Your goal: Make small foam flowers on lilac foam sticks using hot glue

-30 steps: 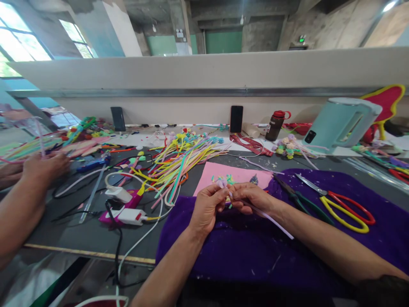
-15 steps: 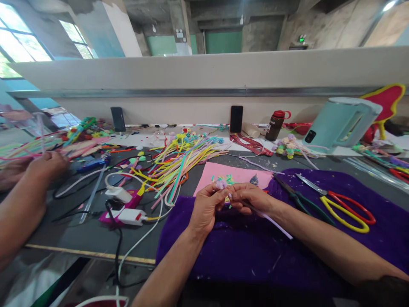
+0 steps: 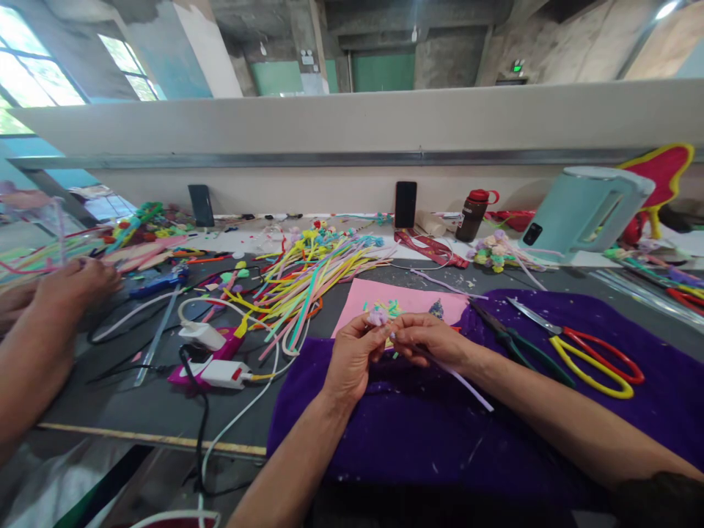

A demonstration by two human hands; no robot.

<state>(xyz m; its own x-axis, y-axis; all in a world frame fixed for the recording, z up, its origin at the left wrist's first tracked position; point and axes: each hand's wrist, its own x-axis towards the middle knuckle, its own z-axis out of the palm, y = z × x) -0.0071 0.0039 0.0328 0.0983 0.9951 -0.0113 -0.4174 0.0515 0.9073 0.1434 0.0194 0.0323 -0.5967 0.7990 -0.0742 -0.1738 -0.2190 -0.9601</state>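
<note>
Nearest the camera, a purple cloth (image 3: 440, 433) lay spread over the dark worktop (image 3: 137, 400), and above it the two hands met. The left hand (image 3: 352, 357) was closed, its fingertips pinching a small pale lilac curl (image 3: 378, 317) at the end of a lilac pipe cleaner (image 3: 465, 383). The right hand (image 3: 432, 339) was also closed, gripping the same pipe cleaner just beside the curl, with the free length running down and to the right across the cloth. Just beyond the hands lay a pink sheet (image 3: 385, 297) with small coloured scraps on it. To the right on the cloth rested dark-handled pliers (image 3: 511, 339) and scissors with red and yellow handles (image 3: 597, 353). To the left sat a white plug with cables (image 3: 217, 370), and a co-worker's hand (image 3: 74, 286) held thin strands at the far left. Farther back spread a heap of coloured pipe cleaners (image 3: 308, 275). Against the back wall stood two dark phones (image 3: 405, 204), a brown bottle with a red cap (image 3: 474, 215) and a pale blue kettle (image 3: 586, 209).
</note>
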